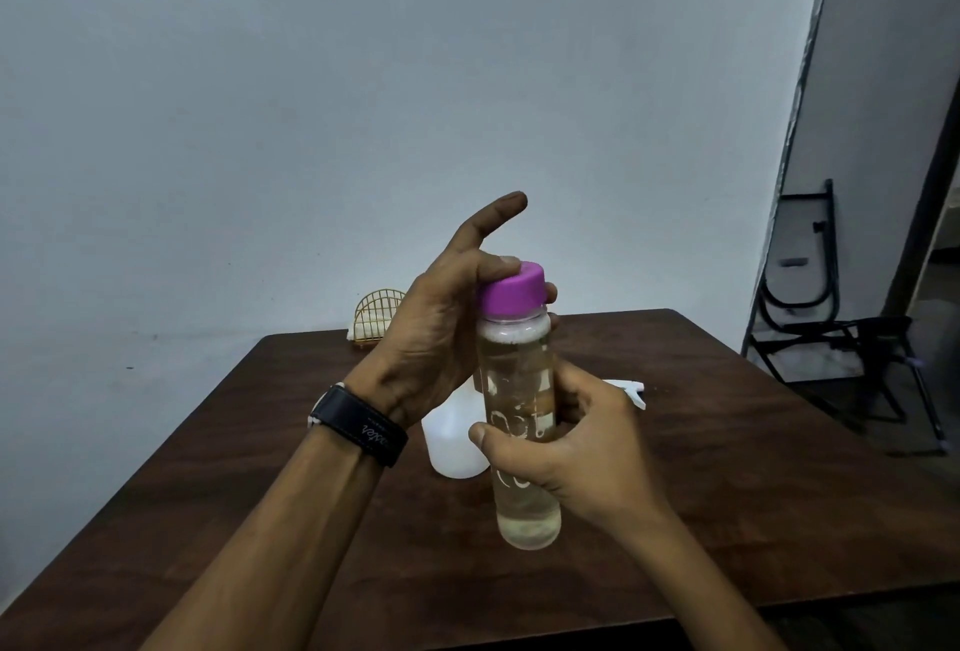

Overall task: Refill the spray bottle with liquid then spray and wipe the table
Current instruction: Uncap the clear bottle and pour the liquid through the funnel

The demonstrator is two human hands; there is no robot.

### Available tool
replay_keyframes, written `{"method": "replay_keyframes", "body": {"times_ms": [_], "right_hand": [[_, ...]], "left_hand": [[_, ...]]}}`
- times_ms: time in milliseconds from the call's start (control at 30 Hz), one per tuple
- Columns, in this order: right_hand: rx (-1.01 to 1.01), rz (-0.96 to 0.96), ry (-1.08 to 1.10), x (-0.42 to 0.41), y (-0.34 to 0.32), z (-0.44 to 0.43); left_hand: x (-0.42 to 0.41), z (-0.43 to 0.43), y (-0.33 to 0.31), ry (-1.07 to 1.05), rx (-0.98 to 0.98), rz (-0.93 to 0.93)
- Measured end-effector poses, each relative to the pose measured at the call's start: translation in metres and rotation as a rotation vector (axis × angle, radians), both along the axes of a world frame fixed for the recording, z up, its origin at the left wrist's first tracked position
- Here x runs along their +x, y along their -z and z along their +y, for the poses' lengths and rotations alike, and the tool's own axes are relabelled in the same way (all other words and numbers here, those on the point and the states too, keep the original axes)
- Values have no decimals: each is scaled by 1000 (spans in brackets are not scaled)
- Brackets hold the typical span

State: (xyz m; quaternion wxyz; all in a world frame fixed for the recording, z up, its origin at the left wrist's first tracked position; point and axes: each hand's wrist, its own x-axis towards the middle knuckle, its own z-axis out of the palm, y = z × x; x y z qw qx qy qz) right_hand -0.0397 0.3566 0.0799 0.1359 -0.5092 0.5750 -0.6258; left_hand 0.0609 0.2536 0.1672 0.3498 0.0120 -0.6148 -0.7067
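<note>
A tall clear bottle (pixel 519 390) of pale yellowish liquid is held upright above the dark wooden table (pixel 727 442). My right hand (pixel 571 448) grips its lower body. My left hand (pixel 447 318) wraps the purple cap (pixel 511 293) with thumb and fingers, the index finger sticking up. Behind the bottle stands a white translucent spray bottle body (pixel 447 442) on the table, partly hidden by my hands. Its white spray head (pixel 631 390) lies on the table to the right, mostly behind my right hand.
A gold wire napkin holder (pixel 374 315) with a white napkin sits at the table's far edge against the wall. A black folding chair (pixel 841 338) stands on the floor to the right of the table.
</note>
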Motion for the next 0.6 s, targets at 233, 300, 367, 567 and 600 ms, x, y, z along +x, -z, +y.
{"method": "replay_keyframes", "body": {"times_ms": [233,300,367,567,600], "right_hand": [[16,18,11,0,0,1],[15,9,4,0,1,1],[14,-10,9,-1,1,2],[4,-41,16,-5,2,0],[7,-37,14,-5,2,0]], "left_hand": [[-4,3,1,-60,2,6],[-3,5,1,-17,-43,-2],[-2,8,0,25,-51,-2],[-4,5,3,77,87,58],[-4,4,3,63,92,50]]}}
